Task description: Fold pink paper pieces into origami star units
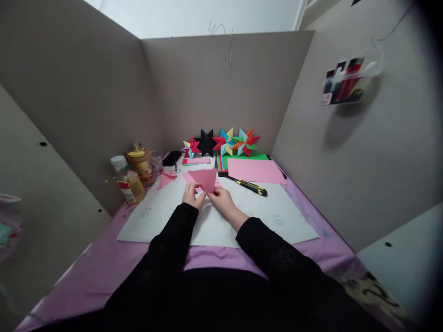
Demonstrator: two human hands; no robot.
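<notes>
**Both hands pinch a folded pink paper**

The left hand (192, 195) and right hand (221, 199) each pinch the folded pink paper (206, 179) just above the white sheet (214, 226) on the table (104, 267); their fingertips are hidden behind it; a yellow-and-black knife (249, 186) lies near; the folds are hard to make out.

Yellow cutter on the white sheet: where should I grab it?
Probably grip the cutter round the middle of its yellow-and-black handle, coming from above. It lies flat and slanted on the white sheet with both long sides free. Keep off its thin far end.
</notes>
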